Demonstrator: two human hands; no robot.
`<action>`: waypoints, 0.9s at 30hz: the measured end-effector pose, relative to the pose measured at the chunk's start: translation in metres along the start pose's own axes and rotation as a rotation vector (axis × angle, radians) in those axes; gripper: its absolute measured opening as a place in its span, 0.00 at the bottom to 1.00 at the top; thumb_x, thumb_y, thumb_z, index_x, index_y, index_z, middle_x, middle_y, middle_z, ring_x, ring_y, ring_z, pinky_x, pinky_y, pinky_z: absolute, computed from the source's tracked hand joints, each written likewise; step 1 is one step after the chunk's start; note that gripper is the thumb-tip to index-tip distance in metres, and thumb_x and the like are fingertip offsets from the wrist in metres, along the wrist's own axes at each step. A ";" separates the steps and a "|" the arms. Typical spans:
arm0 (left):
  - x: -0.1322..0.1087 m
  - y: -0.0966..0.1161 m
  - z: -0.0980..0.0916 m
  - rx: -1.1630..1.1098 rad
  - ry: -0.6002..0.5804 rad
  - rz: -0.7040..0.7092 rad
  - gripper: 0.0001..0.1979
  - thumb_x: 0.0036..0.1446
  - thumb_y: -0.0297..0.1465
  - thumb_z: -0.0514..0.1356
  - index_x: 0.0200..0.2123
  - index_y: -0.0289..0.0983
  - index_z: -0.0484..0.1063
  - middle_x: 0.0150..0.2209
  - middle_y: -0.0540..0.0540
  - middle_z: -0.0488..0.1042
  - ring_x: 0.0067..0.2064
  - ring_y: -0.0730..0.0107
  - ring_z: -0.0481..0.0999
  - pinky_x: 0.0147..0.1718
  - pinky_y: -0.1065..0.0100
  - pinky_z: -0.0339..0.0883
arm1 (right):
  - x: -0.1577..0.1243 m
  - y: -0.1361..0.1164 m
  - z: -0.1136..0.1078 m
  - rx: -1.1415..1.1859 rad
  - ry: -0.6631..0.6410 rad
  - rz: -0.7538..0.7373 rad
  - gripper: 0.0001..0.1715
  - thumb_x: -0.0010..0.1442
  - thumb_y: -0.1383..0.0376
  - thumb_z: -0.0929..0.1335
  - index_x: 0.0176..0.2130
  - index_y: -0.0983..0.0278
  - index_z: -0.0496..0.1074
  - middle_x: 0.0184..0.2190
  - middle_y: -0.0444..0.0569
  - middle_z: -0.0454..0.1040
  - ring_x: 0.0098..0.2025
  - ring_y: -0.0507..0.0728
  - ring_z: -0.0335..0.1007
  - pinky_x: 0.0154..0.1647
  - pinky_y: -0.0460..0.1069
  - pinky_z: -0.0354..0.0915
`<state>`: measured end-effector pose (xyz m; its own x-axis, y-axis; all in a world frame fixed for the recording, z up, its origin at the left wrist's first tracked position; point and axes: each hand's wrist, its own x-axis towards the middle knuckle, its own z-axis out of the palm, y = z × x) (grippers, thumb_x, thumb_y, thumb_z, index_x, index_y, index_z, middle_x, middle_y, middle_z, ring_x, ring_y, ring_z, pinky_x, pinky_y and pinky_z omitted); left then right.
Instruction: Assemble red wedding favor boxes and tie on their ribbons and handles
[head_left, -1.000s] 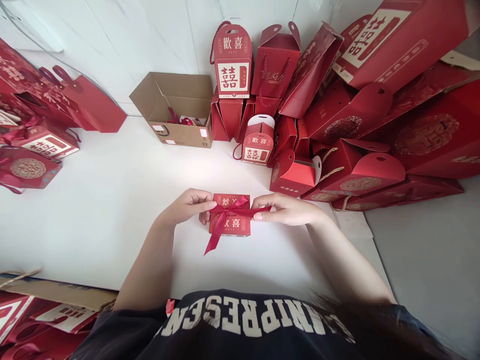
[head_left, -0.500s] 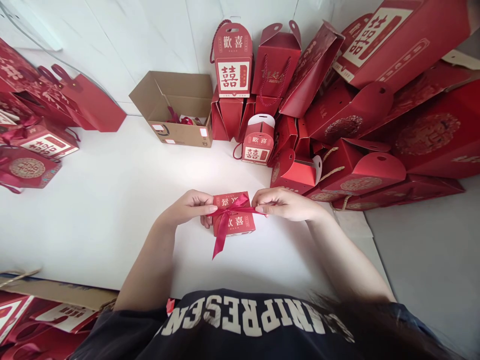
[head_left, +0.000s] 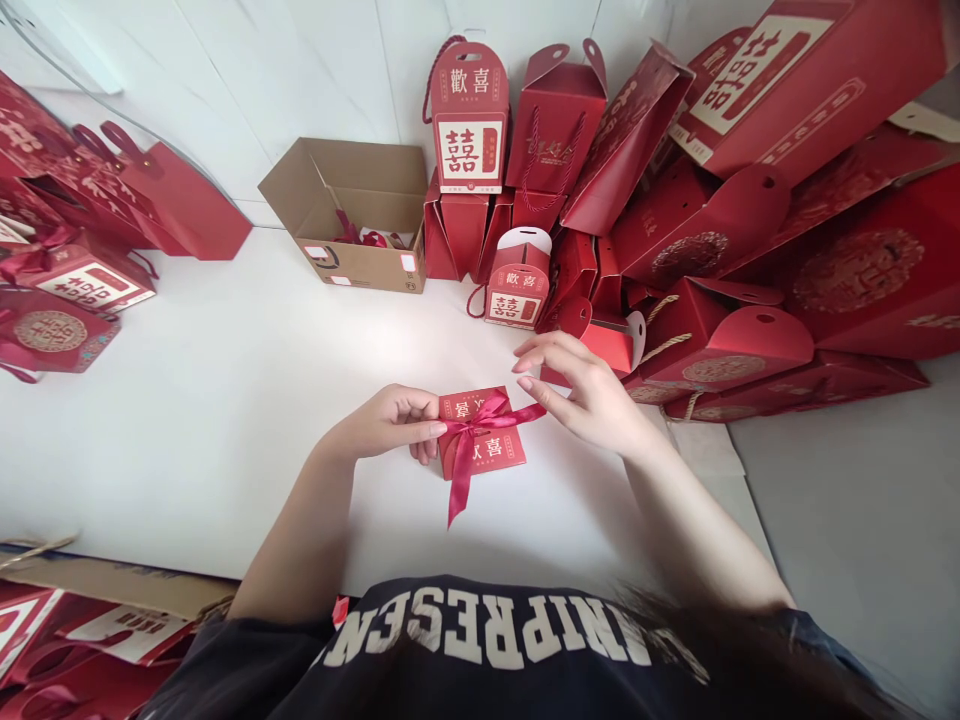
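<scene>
In front of me on the white table is a small red gift box (head_left: 504, 449) with cream characters on its top. A dark pink satin ribbon (head_left: 460, 478) is tied in a bow across it, one tail hanging over the near side. My left hand (head_left: 401, 422) pinches the bow's left part between thumb and fingers at the box's left edge. To the right, my right hand (head_left: 581, 390) is raised with thumb and fingers apart, holding nothing. The ribbon's right end (head_left: 531, 413) lies just beside its thumb.
An open cardboard box (head_left: 367, 270) holding ribbon pieces stands at the back. Stacked red gift boxes (head_left: 720, 340) crowd the right, with a small upright box (head_left: 517, 290) before them. Red bags (head_left: 187, 205) and ribboned boxes (head_left: 52, 335) sit at left, more boxes (head_left: 112, 640) at lower left.
My right hand has let go of the ribbon's right end and lifted away, its fingers spreading. The gift box has shifted slightly right and turned a little. My left hand keeps its pinch.
</scene>
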<state>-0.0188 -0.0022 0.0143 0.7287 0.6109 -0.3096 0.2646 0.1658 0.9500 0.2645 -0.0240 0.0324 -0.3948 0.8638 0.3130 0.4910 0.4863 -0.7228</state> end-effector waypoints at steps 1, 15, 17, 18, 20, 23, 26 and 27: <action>0.000 0.001 0.001 0.004 0.000 0.001 0.15 0.59 0.39 0.61 0.27 0.33 0.68 0.26 0.45 0.77 0.28 0.71 0.78 0.27 0.71 0.73 | -0.001 -0.006 0.006 -0.009 0.023 -0.042 0.09 0.66 0.61 0.64 0.41 0.60 0.72 0.49 0.53 0.69 0.54 0.61 0.65 0.55 0.58 0.60; -0.005 0.010 0.018 0.153 0.120 0.179 0.11 0.60 0.33 0.60 0.27 0.33 0.70 0.26 0.46 0.76 0.26 0.71 0.77 0.25 0.71 0.72 | -0.005 -0.009 0.057 0.018 -0.048 -0.087 0.07 0.59 0.58 0.71 0.37 0.58 0.77 0.37 0.48 0.72 0.42 0.58 0.67 0.49 0.56 0.58; -0.005 0.010 0.018 0.196 0.171 0.202 0.11 0.60 0.32 0.60 0.26 0.33 0.68 0.24 0.47 0.76 0.25 0.73 0.76 0.24 0.73 0.69 | -0.004 -0.007 0.058 0.058 -0.053 -0.070 0.06 0.58 0.59 0.72 0.35 0.58 0.76 0.36 0.48 0.73 0.41 0.57 0.67 0.48 0.56 0.59; -0.004 0.010 0.019 0.209 0.199 0.206 0.12 0.60 0.31 0.60 0.25 0.34 0.67 0.24 0.47 0.75 0.24 0.74 0.75 0.23 0.74 0.68 | -0.004 -0.006 0.059 0.076 -0.053 -0.058 0.05 0.58 0.59 0.72 0.35 0.58 0.76 0.36 0.48 0.73 0.41 0.57 0.67 0.47 0.56 0.59; -0.004 0.009 0.019 0.222 0.238 0.200 0.12 0.59 0.29 0.59 0.23 0.34 0.65 0.23 0.48 0.75 0.23 0.75 0.74 0.22 0.74 0.67 | -0.003 -0.004 0.060 0.105 -0.052 -0.044 0.06 0.58 0.59 0.72 0.34 0.59 0.76 0.36 0.47 0.73 0.40 0.57 0.67 0.47 0.55 0.60; -0.005 0.008 0.019 0.232 0.246 0.171 0.12 0.58 0.29 0.59 0.23 0.34 0.64 0.22 0.49 0.75 0.22 0.74 0.74 0.21 0.75 0.67 | -0.003 -0.002 0.060 0.122 -0.060 -0.049 0.06 0.58 0.60 0.72 0.34 0.60 0.76 0.35 0.47 0.73 0.40 0.56 0.67 0.47 0.55 0.60; -0.005 0.009 0.018 0.221 0.229 0.132 0.11 0.58 0.30 0.59 0.23 0.34 0.65 0.22 0.49 0.74 0.22 0.73 0.75 0.21 0.74 0.68 | -0.003 -0.001 0.060 0.107 -0.073 -0.065 0.05 0.59 0.62 0.72 0.33 0.60 0.76 0.35 0.47 0.73 0.39 0.56 0.67 0.47 0.55 0.59; -0.005 0.008 0.017 0.207 0.215 0.114 0.11 0.58 0.30 0.59 0.24 0.34 0.65 0.22 0.49 0.74 0.22 0.73 0.75 0.21 0.74 0.68 | -0.003 -0.002 0.060 0.098 -0.075 -0.068 0.04 0.59 0.62 0.72 0.33 0.60 0.76 0.35 0.47 0.73 0.39 0.56 0.67 0.47 0.55 0.59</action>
<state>-0.0093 -0.0173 0.0231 0.6167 0.7696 -0.1653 0.3285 -0.0607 0.9426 0.2180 -0.0350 -0.0044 -0.4834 0.8152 0.3191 0.3844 0.5252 -0.7592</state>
